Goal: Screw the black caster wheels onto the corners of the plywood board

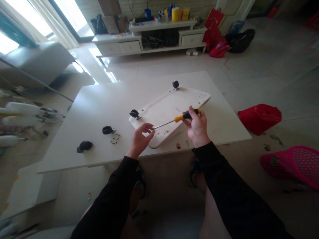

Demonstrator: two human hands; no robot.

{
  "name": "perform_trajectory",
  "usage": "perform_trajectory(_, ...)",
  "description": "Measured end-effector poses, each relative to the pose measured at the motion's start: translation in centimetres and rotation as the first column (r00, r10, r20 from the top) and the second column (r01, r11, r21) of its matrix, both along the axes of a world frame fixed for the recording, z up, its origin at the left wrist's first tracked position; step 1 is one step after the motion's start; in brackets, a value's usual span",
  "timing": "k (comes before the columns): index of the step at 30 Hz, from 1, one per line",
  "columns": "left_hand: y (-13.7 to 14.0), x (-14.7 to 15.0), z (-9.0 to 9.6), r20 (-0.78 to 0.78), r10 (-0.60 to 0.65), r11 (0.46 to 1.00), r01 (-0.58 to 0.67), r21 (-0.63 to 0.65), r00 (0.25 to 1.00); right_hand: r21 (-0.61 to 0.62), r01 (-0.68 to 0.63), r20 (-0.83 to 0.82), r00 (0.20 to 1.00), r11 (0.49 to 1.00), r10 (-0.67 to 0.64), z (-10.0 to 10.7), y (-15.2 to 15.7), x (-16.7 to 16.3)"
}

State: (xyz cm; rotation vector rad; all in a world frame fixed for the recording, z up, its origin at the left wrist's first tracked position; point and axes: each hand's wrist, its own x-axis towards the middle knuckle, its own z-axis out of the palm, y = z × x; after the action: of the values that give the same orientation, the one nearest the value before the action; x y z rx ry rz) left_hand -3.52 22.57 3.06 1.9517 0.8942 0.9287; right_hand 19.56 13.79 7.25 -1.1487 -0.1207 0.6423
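My right hand (198,127) is closed around the black and yellow handle of a screwdriver (187,115), its shaft pointing left and slightly down. At the shaft's tip, the thumb and fingertips of my left hand (141,137) come together in a pinch; whatever is between them is too small to make out. Both hands are over the near left part of a white board (163,103) with rounded corners and small holes. Two black casters stand on that board, one at its far edge (175,85) and another at its left corner (134,114).
Left of the board, two loose casters (107,129) (85,145) and several small dark screws (115,138) lie on the white table (99,99). A red bucket (260,118) and a pink basket (291,166) are on the floor at right. A cabinet (129,47) stands behind.
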Motion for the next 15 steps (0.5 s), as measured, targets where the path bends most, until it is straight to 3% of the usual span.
perform_trajectory(15,-0.47,0.20,-0.23,0.051,0.007,0.997,-0.011,0.071,0.999,-0.022,-0.004,0.081,0.997,1.000,0.006,0.85,-0.15,-0.04)
